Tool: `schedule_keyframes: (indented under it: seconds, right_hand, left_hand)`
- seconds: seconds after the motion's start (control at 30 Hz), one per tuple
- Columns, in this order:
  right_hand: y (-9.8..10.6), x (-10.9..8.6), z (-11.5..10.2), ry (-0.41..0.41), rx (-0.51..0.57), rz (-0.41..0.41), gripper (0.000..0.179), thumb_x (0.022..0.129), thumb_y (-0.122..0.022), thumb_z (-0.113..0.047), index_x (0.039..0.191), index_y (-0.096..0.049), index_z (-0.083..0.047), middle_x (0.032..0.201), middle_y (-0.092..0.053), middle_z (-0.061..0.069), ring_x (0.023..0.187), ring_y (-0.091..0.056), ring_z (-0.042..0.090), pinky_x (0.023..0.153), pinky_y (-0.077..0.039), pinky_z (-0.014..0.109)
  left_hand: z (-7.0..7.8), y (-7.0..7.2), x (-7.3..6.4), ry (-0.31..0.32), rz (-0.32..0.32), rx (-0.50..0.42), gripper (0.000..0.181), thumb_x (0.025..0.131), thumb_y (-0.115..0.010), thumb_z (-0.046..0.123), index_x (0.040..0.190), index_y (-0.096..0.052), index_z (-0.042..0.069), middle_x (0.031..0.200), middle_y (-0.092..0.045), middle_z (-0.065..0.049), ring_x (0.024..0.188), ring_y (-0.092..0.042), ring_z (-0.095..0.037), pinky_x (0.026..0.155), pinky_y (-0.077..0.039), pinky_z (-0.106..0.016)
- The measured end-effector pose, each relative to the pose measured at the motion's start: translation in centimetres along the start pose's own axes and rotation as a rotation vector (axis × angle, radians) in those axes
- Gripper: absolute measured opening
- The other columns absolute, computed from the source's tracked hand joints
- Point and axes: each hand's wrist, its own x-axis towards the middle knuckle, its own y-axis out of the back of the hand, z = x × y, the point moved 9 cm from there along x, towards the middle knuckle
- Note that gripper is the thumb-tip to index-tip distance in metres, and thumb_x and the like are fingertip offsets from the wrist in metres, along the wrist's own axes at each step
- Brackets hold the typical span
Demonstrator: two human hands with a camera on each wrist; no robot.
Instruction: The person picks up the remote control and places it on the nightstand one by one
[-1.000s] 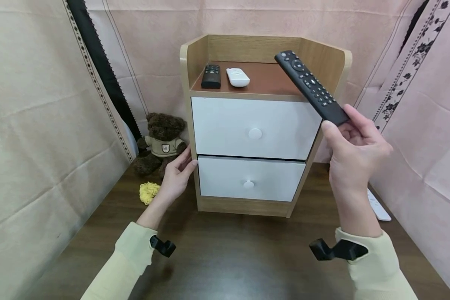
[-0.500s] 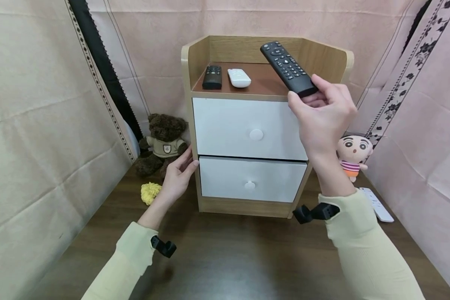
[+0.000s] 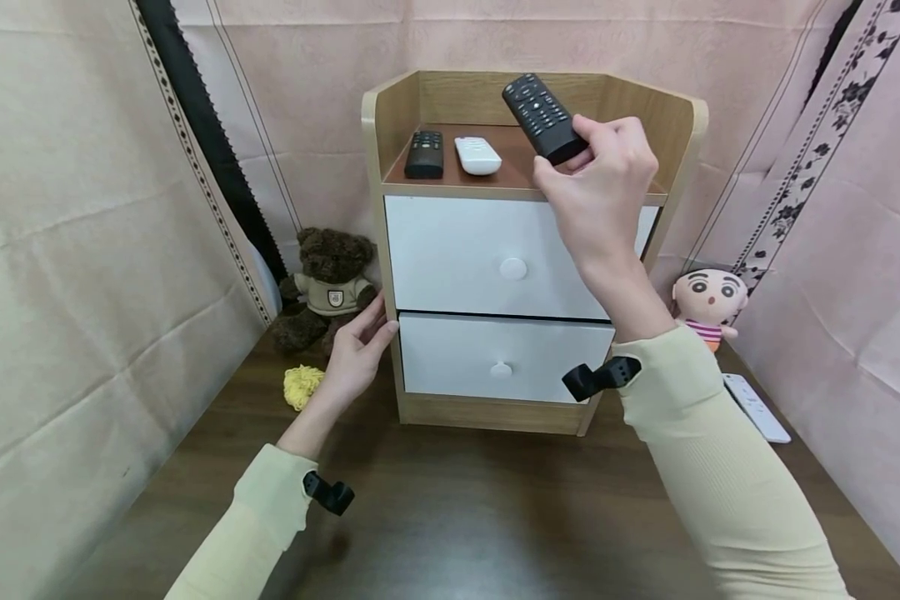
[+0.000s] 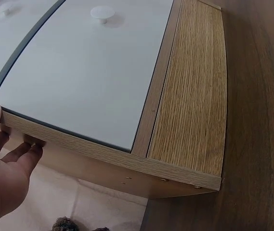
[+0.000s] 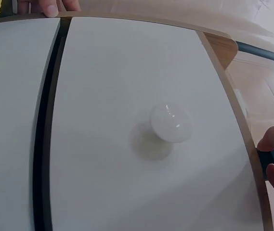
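Note:
My right hand (image 3: pixel 603 192) pinches one end of a black remote control (image 3: pixel 538 115) between thumb and fingers. The remote is tilted, buttons facing me, above the brown top shelf of a small wooden cabinet (image 3: pixel 487 412). On that shelf lie another black remote (image 3: pixel 424 154) and a white remote (image 3: pixel 477 156), side by side. My left hand (image 3: pixel 354 357) rests against the cabinet's left side. In the left wrist view, its thumb touches the front edge while the fingers (image 4: pixel 28 156) lie against the side panel. Two white drawers with round knobs (image 5: pixel 170 122) are closed.
A brown teddy bear (image 3: pixel 332 258) sits left of the cabinet, with a yellow crumpled bundle (image 3: pixel 301 386) before it. To the right are a doll (image 3: pixel 711 300) and a white remote (image 3: pixel 756 408) on the wooden table (image 3: pixel 450 517). Pale curtains (image 3: pixel 847 317) surround the table.
My right hand has carried the black remote leftward and up, from right of the cabinet to over its top shelf. The doll has come into view. My left hand stays in place.

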Motion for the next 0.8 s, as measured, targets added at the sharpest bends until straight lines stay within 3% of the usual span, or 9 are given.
schedule_keyframes:
  seconds: [0.2,0.57,0.8]
  right_hand:
    - [-1.3,0.1,0.1,0.008,-0.092,-0.081,0.036,0.084,-0.075,-0.008,0.117,-0.075,0.006,0.101,-0.065,0.021,0.098,-0.060,0.032,0.086,-0.047,0.037]
    - [-2.0,0.8,0.5,-0.081,-0.162,-0.201,0.034,0.083,-0.073,-0.016,0.112,-0.079,0.001,0.099,-0.072,0.016,0.103,-0.057,0.030,0.096,-0.042,0.040]
    - [-2.3,0.9,0.6,-0.121,-0.217,-0.267,0.038,0.083,-0.079,-0.021,0.114,-0.078,0.001,0.106,-0.073,0.016,0.111,-0.055,0.032,0.102,-0.039,0.041]
  left_hand:
    - [-0.1,0.0,0.0,0.000,0.006,-0.006,0.058,0.107,-0.057,0.011,0.159,-0.034,0.006,0.159,-0.040,-0.013,0.144,-0.042,-0.030,0.111,-0.043,-0.035]
    - [-0.2,0.0,0.0,-0.018,0.009,-0.003,0.056,0.108,-0.056,0.011,0.160,-0.034,0.007,0.159,-0.040,-0.013,0.144,-0.041,-0.031,0.111,-0.043,-0.035]
    - [-0.2,0.0,0.0,-0.019,0.008,-0.002,0.057,0.108,-0.056,0.011,0.159,-0.034,0.007,0.159,-0.040,-0.013,0.143,-0.042,-0.031,0.110,-0.044,-0.036]
